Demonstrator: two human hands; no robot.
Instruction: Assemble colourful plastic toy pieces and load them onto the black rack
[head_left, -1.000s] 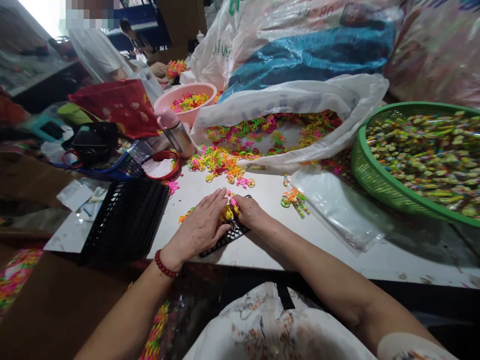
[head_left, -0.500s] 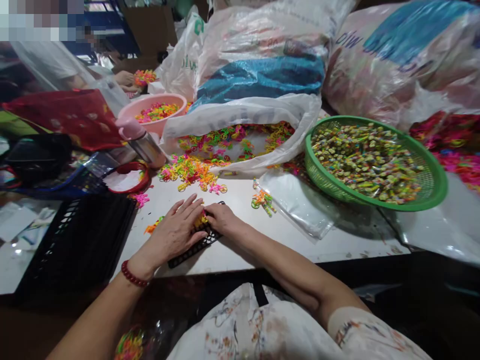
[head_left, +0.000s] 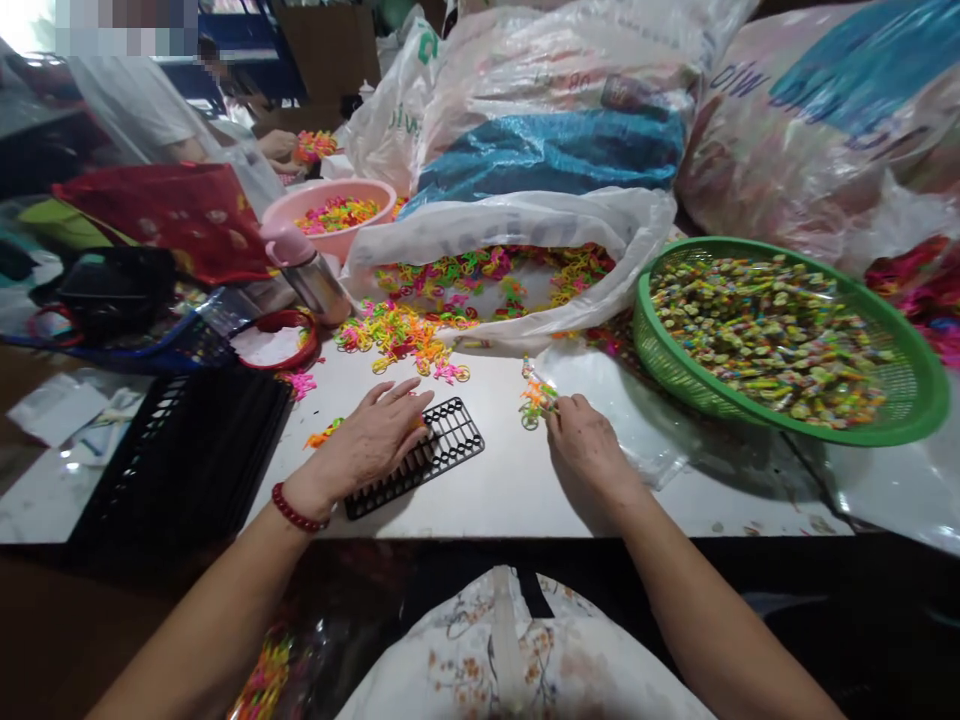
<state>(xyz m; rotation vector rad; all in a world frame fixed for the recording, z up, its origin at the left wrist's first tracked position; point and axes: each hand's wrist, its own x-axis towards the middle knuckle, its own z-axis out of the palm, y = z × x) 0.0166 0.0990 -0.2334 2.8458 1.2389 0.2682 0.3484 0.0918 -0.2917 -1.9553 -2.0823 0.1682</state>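
A black plastic grid rack (head_left: 454,436) lies slanted on the white table. My left hand (head_left: 379,438) rests over its left part, fingers stretched out and covering what is beneath. A bit of orange and yellow plastic (head_left: 321,436) pokes out left of that hand. To the right, my right hand (head_left: 589,440) has its fingers pinched together at a small cluster of orange and green plastic pieces with wheel shapes (head_left: 531,412). The fingertips meet the cluster's right side, partly hiding what they grip. Under that wrist's far side lies a clear plastic bag (head_left: 637,400).
A heap of bright plastic pieces (head_left: 409,335) spills from a white sack (head_left: 630,225). At right stands a green basket (head_left: 919,385) of small wrapped items. Stacked black racks (head_left: 187,450), a flask (head_left: 311,275) and a pink basin (head_left: 386,200) are left. Another person's hand (head_left: 277,145) works behind.
My right hand has left the rack's right end and moved right to the small cluster of pieces. My left hand stays over the rack. The view has shifted slightly.
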